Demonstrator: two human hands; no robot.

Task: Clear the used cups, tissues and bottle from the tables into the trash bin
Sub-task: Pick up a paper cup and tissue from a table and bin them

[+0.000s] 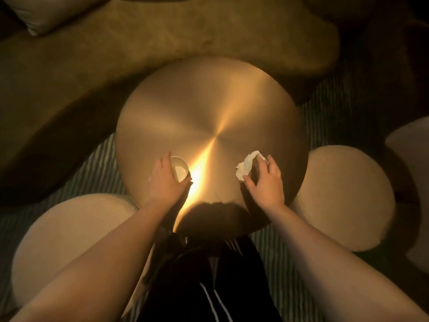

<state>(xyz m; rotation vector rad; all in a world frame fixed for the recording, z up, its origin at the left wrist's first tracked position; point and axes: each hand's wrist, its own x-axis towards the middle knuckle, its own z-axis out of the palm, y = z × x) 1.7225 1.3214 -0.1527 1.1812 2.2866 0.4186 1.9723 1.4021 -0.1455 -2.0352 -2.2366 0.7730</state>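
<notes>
The round gold bench filled the middle of the frame, and most of its top was bare. Near its lower left edge, the left hand had its fingers wrapped around a white cup. Near the lower right edge, the right hand had its fingers spread, touching a crumpled tissue. Pale round stools sat close on both sides. The hand hid part of the tissue.
</notes>
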